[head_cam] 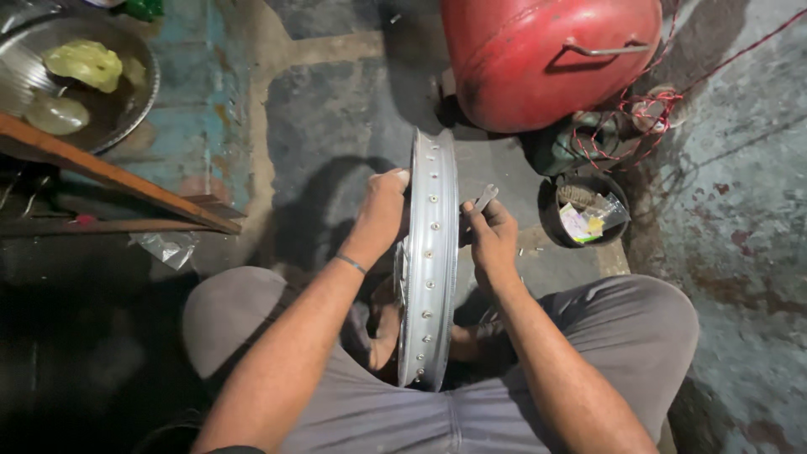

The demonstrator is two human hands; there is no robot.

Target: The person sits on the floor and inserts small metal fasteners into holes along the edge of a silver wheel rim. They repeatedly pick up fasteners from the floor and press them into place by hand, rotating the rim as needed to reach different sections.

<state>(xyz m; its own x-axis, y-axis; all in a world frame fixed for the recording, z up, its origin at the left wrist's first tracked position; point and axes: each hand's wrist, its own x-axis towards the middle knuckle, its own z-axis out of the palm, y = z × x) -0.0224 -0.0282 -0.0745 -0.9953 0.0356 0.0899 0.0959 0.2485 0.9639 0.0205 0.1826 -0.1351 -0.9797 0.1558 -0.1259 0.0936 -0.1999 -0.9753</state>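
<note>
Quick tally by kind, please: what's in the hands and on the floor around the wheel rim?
Wheel rim: 1, left hand on it
Small metal tool: 1, in right hand
Red tank: 1
Metal basin: 1
Black tub: 1
Wooden plank: 1
Total: 6

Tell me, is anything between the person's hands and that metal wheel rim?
Nothing visible. The left hand grips the wheel rim directly; the right hand, beside the rim's other side, holds a small metal tool.
</note>
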